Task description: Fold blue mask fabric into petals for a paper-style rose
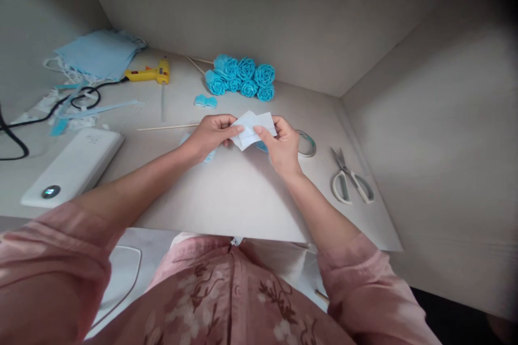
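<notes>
Both hands hold pale white fabric pieces (247,132) above the middle of the table. My left hand (212,133) pinches the left side between thumb and fingers. On the right side, my right hand (283,143) has its thumb on top and its fingers behind. The pieces overlap at an angle; whether they are joined I cannot tell. Blue pieces lie under and beside the hands, partly hidden. A thin wooden stick (168,128) lies left of my left hand. Past my right hand sits a roll of tape (307,144), partly covered by that hand.
Blue fabric roses (246,78) on sticks lie at the back. A small blue piece (205,101) is before them. A yellow glue gun (149,73), blue face masks (97,54), scraps and a white power bank (75,167) are left. Scissors (347,175) lie partly open at right.
</notes>
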Action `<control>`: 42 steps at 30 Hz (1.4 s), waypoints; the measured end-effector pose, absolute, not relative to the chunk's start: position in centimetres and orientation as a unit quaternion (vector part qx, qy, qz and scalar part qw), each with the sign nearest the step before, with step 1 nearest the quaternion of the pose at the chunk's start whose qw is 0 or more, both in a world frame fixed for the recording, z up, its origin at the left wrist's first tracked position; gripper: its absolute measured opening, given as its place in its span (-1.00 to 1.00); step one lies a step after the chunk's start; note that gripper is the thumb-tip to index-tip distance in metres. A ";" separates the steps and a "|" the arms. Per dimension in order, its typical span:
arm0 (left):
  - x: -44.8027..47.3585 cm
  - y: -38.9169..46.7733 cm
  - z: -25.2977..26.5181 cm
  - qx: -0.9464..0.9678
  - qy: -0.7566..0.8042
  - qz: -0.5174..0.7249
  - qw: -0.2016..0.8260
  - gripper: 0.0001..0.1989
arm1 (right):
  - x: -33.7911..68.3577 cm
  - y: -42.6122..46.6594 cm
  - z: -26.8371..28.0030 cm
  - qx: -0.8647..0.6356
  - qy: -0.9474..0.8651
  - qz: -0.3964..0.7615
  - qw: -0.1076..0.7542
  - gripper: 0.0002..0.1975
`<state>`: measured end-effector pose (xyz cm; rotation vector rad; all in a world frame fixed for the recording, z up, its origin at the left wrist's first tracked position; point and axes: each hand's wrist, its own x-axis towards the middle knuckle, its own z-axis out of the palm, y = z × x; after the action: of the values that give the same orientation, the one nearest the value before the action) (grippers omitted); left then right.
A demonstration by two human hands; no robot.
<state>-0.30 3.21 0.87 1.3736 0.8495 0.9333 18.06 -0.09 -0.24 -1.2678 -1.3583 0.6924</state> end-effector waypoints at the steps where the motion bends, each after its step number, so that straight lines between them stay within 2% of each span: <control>1: -0.3 3.2 0.9 0.582 0.375 0.409 0.594 -0.67 | 18.0 -0.1 -0.2 -0.531 -0.573 0.298 0.548 -0.63; 13: -0.1 3.3 1.3 0.534 0.401 0.470 0.578 -0.72 | 18.1 -0.2 -0.2 -0.545 -0.571 0.306 0.532 -0.65; 21: -0.2 3.3 1.2 0.560 0.402 0.458 0.562 -0.65 | 18.3 0.0 -0.5 -0.529 -0.574 0.311 0.543 -0.68; 27: -0.3 3.5 1.2 0.549 0.406 0.458 0.569 -0.61 | 20.7 1.7 -0.1 -0.513 -0.508 0.224 0.655 -0.70; 31: -0.5 3.7 1.0 0.536 0.396 0.464 0.584 -0.60 | 22.6 2.9 0.4 -0.480 -0.448 0.236 0.717 -0.66; 34: -0.5 3.7 0.9 0.541 0.391 0.466 0.581 -0.60 | 22.4 2.5 0.7 -0.459 -0.477 0.273 0.698 -0.62; 36: -0.4 3.7 0.8 0.545 0.390 0.470 0.575 -0.61 | 21.7 1.8 0.8 -0.455 -0.525 0.293 0.657 -0.62; 39: -0.2 3.6 0.8 0.551 0.385 0.469 0.573 -0.65 | 20.5 0.8 1.0 -0.436 -0.635 0.275 0.575 -0.70; 42: 0.0 3.5 0.9 0.552 0.387 0.465 0.574 -0.68 | 19.9 0.4 1.0 -0.410 -0.700 0.240 0.533 -0.80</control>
<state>-0.02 3.46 0.89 1.2947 0.9064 1.0899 19.87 0.39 0.99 -0.9769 -1.6698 0.5722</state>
